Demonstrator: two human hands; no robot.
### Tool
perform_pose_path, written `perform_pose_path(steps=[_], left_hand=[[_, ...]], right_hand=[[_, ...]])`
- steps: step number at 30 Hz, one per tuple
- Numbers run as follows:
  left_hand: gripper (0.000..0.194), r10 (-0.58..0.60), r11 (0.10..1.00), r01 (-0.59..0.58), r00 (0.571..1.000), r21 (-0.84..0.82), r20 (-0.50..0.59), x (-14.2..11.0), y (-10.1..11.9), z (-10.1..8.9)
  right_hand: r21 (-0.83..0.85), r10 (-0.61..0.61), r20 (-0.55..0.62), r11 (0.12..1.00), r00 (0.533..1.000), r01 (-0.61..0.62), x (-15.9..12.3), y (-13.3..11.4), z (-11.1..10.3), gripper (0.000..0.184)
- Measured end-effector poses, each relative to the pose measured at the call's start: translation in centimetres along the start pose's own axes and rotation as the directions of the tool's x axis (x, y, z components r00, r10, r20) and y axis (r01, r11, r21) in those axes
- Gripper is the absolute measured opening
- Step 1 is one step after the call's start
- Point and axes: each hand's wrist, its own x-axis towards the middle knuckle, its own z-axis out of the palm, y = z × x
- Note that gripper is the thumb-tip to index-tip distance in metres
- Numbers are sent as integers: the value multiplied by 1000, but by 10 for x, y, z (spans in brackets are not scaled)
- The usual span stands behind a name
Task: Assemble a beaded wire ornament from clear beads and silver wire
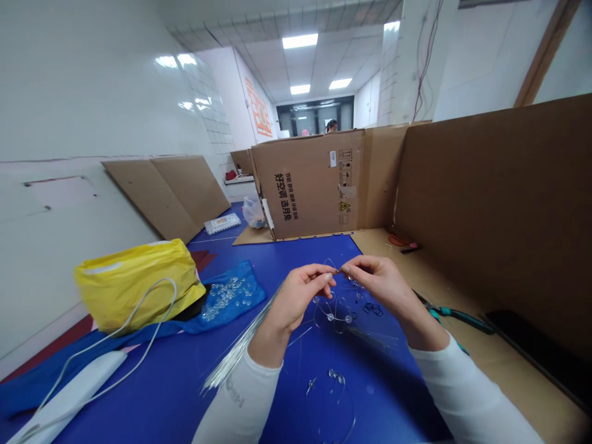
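My left hand (pixel 298 296) and my right hand (pixel 383 287) meet above the blue table, both closed in a pinch. Between their fingertips is a thin wire (pixel 330 261), part of which curves up behind the left fingers. Just below the hands lie looped wires strung with clear beads (pixel 330 317). Several small dark rings (pixel 372 309) rest beside the right wrist. Nearer to me are more wire pieces with clear beads (pixel 337 375). A bundle of straight silvery wires (pixel 238 354) runs along the left forearm.
Loose clear beads (pixel 226 297) lie on a blue cloth beside a yellow bag (pixel 139 283). A white device (pixel 76 398) with a cable is at left. Green-handled pliers (pixel 462 317) and a black flat object (pixel 541 351) lie right. A cardboard box (pixel 314 191) walls off the back.
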Motion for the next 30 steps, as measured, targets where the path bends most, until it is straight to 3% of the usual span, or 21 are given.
perform_pose_path(steps=[4,8,12,14,16,20,30], left_hand=[[25,10,999,-9,1000,41,-4,0,2,-2],[24,9,999,-9,1000,53,-14,1,-1,2],[22,5,998,-3,999,68,-38,2,-3,5],[19,20,993,-17,999,115,-30,2,-4,4],[15,53,978,-51,999,204,-6,1,-3,3],[11,102,932,-119,993,343,67,-1,-2,1],[14,55,984,-62,997,164,45,2,-3,3]], right_hand=[[105,17,38,994,999,-21,2,1,1,29],[56,0,32,998,1000,-2,-1,1,1,29],[-105,-214,-66,973,975,206,-4,0,1,18],[-143,-266,-80,957,961,253,-5,0,1,16],[-102,-214,-49,973,976,208,-4,1,0,16],[156,-50,98,987,994,34,-1,2,-2,21],[374,45,199,920,979,-118,0,4,-5,32]])
